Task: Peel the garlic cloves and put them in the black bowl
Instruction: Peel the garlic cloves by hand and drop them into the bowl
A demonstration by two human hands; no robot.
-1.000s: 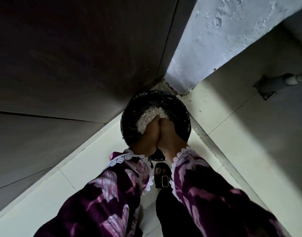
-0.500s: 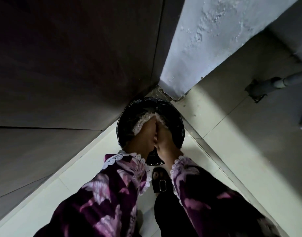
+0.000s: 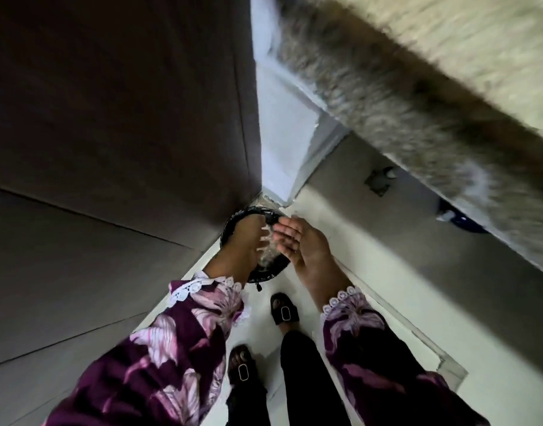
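pale garlic skins in black-lined bin

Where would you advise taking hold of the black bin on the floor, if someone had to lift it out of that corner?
Probably the black bin by its rim on the near side, toward the feet. It sits tight in the corner against the dark panel and the pale wall, so only the near rim looks reachable. Both the left hand and the right hand are open above it.

The left hand covers much of the black bin, so its contents are unclear. Pale bits between the hands are blurred beyond telling. The speckled surface above is smeared by motion.
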